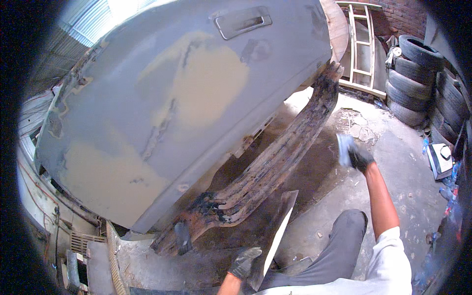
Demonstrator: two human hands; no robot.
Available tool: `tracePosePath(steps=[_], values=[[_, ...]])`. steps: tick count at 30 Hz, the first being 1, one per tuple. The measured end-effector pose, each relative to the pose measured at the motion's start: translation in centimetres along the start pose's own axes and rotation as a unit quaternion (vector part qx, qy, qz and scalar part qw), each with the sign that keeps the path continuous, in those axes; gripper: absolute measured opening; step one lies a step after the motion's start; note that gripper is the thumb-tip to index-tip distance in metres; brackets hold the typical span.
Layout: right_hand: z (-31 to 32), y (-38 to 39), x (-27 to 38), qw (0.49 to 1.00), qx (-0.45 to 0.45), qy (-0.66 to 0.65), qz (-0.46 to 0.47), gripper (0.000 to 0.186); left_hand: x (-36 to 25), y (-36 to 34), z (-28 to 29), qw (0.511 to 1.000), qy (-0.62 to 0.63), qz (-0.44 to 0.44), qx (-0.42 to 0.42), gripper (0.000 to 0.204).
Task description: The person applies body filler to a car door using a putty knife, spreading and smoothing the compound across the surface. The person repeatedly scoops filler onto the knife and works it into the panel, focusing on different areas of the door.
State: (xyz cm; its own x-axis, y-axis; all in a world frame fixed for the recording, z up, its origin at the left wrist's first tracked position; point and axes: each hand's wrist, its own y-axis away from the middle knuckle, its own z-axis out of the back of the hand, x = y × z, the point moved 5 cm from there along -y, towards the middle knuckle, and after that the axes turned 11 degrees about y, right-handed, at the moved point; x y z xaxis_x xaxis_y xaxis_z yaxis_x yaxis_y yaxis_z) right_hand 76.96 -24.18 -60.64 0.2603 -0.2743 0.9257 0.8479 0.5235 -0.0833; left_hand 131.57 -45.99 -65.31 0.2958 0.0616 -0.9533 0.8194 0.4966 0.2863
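Observation:
My right hand (362,158), in a dark glove, is raised off to the right and closed on a light-blue flat piece (345,149), perhaps a cloth or pad; motion blurs it. Low in the middle, my gloved left hand (245,262) is closed at the edge of a thin, dark flat sheet (274,231) with a pale edge, which slants up beside my leg. Ahead of both hands leans a large grey vehicle panel (113,103) with a handle (243,22) near its top. Tan filler patches (211,83) cover parts of it, and neither hand touches it.
A long rusty metal beam (265,172) runs under the panel's lower edge. Stacked tyres (410,88) and a pale wooden frame (362,44) stand at the back right. A white box (439,160) and plastic bottles (450,189) line the right side of the concrete floor (388,196).

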Motion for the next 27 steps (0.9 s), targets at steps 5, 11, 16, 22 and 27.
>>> tracePosePath(steps=[5,11,16,22,27], values=[[-3.3,1.0,32.6,0.913,-0.163,0.012,0.373,0.045,4.3,-0.4,-2.8,0.913,0.337,0.206,0.102,0.043],[-11.1,1.5,50.6,0.768,-0.377,0.154,0.495,0.02,2.7,0.7,-3.0,0.837,0.478,0.215,0.159,0.043],[-14.2,0.0,53.1,0.696,-0.467,0.218,0.5,0.015,1.7,1.3,-2.6,0.834,0.482,0.215,0.161,0.042],[-15.5,-0.7,53.3,0.724,-0.445,0.206,0.484,0.016,1.5,1.6,-2.4,0.831,0.486,0.212,0.169,0.042],[-16.7,0.8,54.9,0.718,-0.399,0.201,0.533,0.019,1.7,1.7,-2.3,0.825,0.493,0.215,0.173,0.042]])
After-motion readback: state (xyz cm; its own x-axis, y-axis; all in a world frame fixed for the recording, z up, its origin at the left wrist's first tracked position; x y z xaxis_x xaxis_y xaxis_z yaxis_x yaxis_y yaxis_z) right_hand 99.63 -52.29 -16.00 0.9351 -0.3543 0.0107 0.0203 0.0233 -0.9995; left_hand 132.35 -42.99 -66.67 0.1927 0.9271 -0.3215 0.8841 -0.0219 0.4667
